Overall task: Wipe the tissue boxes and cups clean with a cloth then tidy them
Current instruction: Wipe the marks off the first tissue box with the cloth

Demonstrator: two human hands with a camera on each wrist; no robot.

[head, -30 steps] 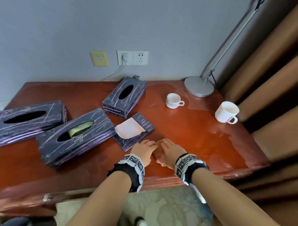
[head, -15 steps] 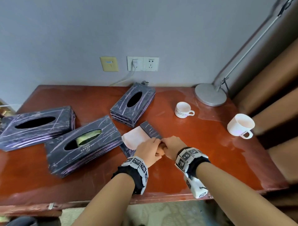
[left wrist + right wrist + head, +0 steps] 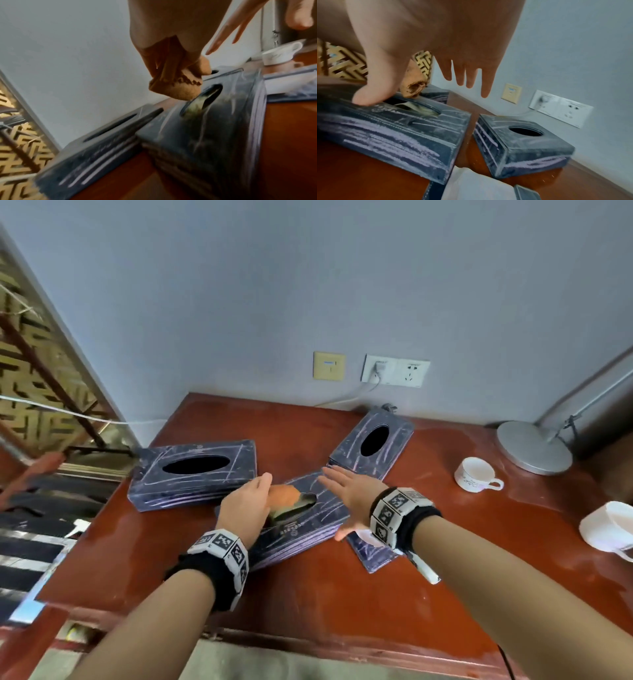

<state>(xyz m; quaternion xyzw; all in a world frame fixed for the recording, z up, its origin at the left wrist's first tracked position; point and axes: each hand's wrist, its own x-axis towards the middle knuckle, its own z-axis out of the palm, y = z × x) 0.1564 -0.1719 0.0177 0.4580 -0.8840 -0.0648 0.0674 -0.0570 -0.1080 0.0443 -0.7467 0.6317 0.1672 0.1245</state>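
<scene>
Three dark tissue boxes streaked with chalky marks lie on the red-brown table (image 3: 325,594): a left box (image 3: 191,474), a middle box (image 3: 308,525) (image 3: 393,128) and a back box (image 3: 373,443) (image 3: 522,146). My left hand (image 3: 253,501) grips a bunched orange cloth (image 3: 284,496) (image 3: 171,83) just above the middle box's opening. My right hand (image 3: 346,498) hovers over that box's right end, fingers (image 3: 471,75) straight and spread, holding nothing. A small white cup (image 3: 474,474) stands at the right. A bigger white cup (image 3: 606,529) sits at the table's right edge.
A flat dark panel with a white tissue (image 3: 479,189) on it lies under my right wrist. A lamp base (image 3: 534,446) stands at the back right. Wall sockets (image 3: 394,369) with a plugged cable are behind the back box. A gold lattice screen (image 3: 30,392) is off the left edge.
Both hands left the table's front, where they were together, and moved up over the middle box. They are now apart, the left carrying the cloth, the right spread flat. The view swung left.
</scene>
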